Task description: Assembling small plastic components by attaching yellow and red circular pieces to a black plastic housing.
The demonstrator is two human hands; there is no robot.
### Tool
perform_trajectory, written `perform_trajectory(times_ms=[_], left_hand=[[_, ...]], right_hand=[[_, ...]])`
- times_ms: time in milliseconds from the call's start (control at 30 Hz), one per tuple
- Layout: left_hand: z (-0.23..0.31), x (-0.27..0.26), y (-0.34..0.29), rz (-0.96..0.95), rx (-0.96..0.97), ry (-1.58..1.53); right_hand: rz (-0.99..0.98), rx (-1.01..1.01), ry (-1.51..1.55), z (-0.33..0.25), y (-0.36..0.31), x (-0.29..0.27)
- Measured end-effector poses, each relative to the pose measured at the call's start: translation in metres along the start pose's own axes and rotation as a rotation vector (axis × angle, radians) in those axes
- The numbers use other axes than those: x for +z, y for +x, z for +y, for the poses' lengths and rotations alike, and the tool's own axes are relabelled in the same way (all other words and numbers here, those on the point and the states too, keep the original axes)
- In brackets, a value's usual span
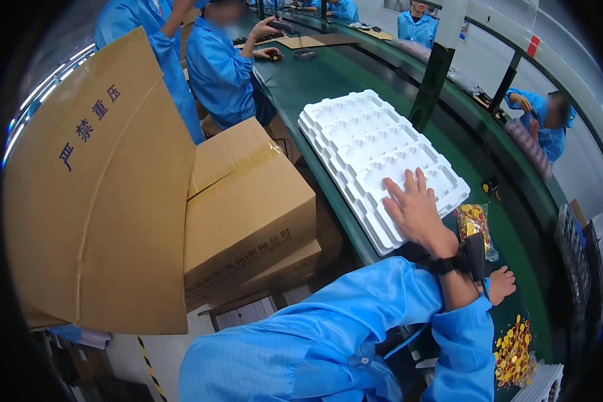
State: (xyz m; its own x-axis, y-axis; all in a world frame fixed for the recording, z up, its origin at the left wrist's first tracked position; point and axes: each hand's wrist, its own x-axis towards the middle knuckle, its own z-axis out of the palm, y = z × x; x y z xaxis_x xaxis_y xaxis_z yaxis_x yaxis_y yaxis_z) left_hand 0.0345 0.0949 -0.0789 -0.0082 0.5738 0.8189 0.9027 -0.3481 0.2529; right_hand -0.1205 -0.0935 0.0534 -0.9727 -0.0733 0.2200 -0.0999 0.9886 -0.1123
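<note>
A stack of white moulded plastic trays (375, 151) lies at a slant on the green work surface (328, 63). My right hand (415, 208) rests palm down on the near end of the top tray, fingers spread, holding nothing. A black strap with a small dark device is at that wrist. Beneath the right forearm my left arm crosses to the right. My left hand (501, 285) shows past it, fingers a little apart over the green surface, with nothing seen in it. Near it lie a clear bag of small yellow and red pieces (474, 224) and a loose heap of such pieces (514, 352).
A large open cardboard box (248, 194) stands left of the table, its tall flap (100, 201) raised. A dark post (433, 87) rises behind the trays. People in blue work beyond, one (221, 67) at the table's left side. White ridged material (543, 385) lies bottom right.
</note>
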Motion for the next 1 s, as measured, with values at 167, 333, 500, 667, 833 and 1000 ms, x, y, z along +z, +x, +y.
perform_trajectory(times_ms=[167, 333, 500, 667, 833, 1000], left_hand=[[-0.003, -0.011, 0.008, -0.328, -0.070, -0.169], [-0.004, -0.016, 0.008, -0.336, -0.037, -0.141], [-0.001, -0.026, 0.007, -0.354, -0.021, -0.112], [0.001, -0.033, 0.012, -0.371, 0.000, -0.112], [0.005, -0.038, 0.014, -0.456, -0.013, -0.118], [-0.008, -0.026, 0.003, -0.249, 0.014, -0.036]], right_hand=[[0.008, 0.000, 0.038, 0.011, 0.010, 0.002], [-0.023, -0.046, 0.074, 0.003, 0.003, 0.000], [0.011, -0.035, 0.040, -0.005, -0.001, 0.003], [0.006, 0.010, -0.004, -0.007, 0.000, -0.001], [0.008, -0.010, 0.000, -0.003, -0.009, 0.001], [0.033, -0.045, 0.025, -0.015, 0.000, 0.000]])
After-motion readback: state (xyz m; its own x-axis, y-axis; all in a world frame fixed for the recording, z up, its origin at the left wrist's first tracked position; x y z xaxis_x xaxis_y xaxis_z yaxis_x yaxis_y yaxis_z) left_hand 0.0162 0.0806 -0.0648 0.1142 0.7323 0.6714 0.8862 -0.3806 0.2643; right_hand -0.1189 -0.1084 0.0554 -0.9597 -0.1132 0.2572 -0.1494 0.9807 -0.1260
